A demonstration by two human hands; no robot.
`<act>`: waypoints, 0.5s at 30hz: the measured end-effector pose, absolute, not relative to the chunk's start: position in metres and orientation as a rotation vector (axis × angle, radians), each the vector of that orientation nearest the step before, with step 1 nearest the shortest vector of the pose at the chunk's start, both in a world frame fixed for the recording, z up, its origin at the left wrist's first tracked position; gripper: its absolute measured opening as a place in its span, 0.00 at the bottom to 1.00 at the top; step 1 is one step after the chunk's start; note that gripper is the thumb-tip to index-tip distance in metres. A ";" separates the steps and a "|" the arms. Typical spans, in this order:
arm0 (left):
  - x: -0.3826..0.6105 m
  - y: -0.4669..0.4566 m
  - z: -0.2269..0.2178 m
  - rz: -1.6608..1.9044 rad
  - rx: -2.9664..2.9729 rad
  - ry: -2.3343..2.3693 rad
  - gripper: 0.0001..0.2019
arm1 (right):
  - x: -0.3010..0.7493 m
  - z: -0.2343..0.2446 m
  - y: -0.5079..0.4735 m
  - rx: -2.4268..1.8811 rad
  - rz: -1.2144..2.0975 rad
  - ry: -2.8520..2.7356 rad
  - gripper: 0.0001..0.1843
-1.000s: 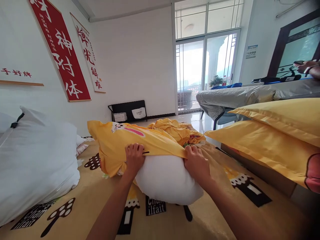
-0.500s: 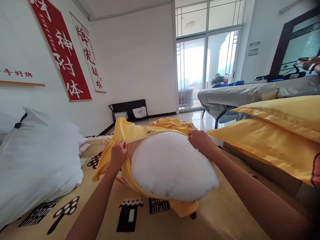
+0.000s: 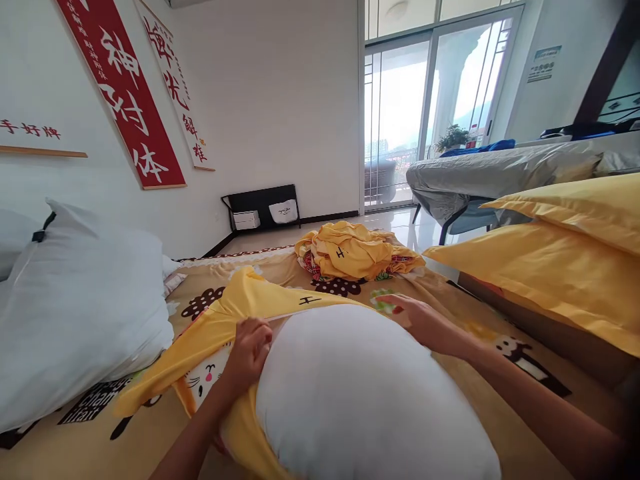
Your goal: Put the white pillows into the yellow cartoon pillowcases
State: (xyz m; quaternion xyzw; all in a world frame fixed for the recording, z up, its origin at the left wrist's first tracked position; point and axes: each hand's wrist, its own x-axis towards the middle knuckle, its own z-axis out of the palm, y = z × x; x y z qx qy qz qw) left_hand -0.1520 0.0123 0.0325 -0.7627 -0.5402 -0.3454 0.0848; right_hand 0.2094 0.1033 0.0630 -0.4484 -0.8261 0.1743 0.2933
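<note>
A plump white pillow (image 3: 360, 393) lies in front of me, its far end inside a yellow pillowcase (image 3: 280, 297) with a printed cat face. My left hand (image 3: 250, 350) is closed on the edge of the pillowcase's opening, at the pillow's left side. Beyond the pillow's far right side, my right hand (image 3: 420, 320) is open, with its index finger stretched out to the left. It sits close to the pillow's edge and holds nothing that I can see. Part of the pillowcase is hidden under the pillow.
Crumpled yellow pillowcases (image 3: 350, 253) lie farther off on the patterned tan blanket (image 3: 410, 283). To the left leans a large white bag (image 3: 85, 313) tied with black. Yellow pillows (image 3: 560, 260) are stacked on a box at right. Behind them stands a plastic-covered table (image 3: 500, 170).
The pillow has come nearer and fills more of the view. My right hand has let go of the pillowcase edge. More of the crumpled yellow pile shows, and the view has tilted down.
</note>
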 end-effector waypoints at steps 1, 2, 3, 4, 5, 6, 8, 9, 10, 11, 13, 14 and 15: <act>-0.152 0.003 0.030 -1.033 -2.379 -1.544 0.08 | 0.204 0.068 0.084 -1.114 0.320 -2.177 0.24; -0.153 -0.006 0.028 -1.032 -2.448 -1.494 0.09 | 0.197 0.072 0.063 -1.008 0.213 -2.180 0.21; -0.153 -0.013 0.027 -1.020 -2.478 -1.464 0.09 | 0.186 0.075 0.040 -0.872 0.136 -2.209 0.21; -0.153 -0.018 0.026 -0.988 -2.485 -1.448 0.10 | 0.174 0.077 0.020 -0.709 0.094 -2.298 0.23; -0.152 -0.023 0.026 -0.935 -2.496 -1.437 0.12 | 0.162 0.076 0.002 -0.490 0.066 -2.414 0.24; -0.151 -0.028 0.027 -0.866 -2.525 -1.423 0.13 | 0.150 0.075 -0.010 -0.336 0.044 -2.498 0.24; -0.146 -0.036 0.033 -0.719 -2.632 -1.384 0.14 | 0.129 0.070 -0.017 -0.195 0.043 -2.647 0.25; -0.142 -0.040 0.035 -0.659 -2.686 -1.366 0.14 | 0.122 0.068 -0.014 -0.197 0.067 -2.716 0.27; -0.137 -0.045 0.037 -0.614 -2.733 -1.346 0.14 | 0.117 0.067 -0.006 -0.221 0.105 -2.778 0.28; -0.132 -0.050 0.036 -0.586 -2.766 -1.325 0.13 | 0.114 0.066 0.003 -0.248 0.152 -2.835 0.30; -0.116 -0.058 0.029 -0.604 -2.764 -1.239 0.11 | 0.109 0.068 0.020 -0.283 0.229 -2.908 0.27; -0.106 -0.061 0.022 -0.637 -2.731 -1.161 0.10 | 0.107 0.070 0.027 -0.287 0.253 -2.934 0.25; -0.096 -0.063 0.014 -0.674 -2.676 -1.071 0.10 | 0.105 0.071 0.032 -0.288 0.268 -2.963 0.22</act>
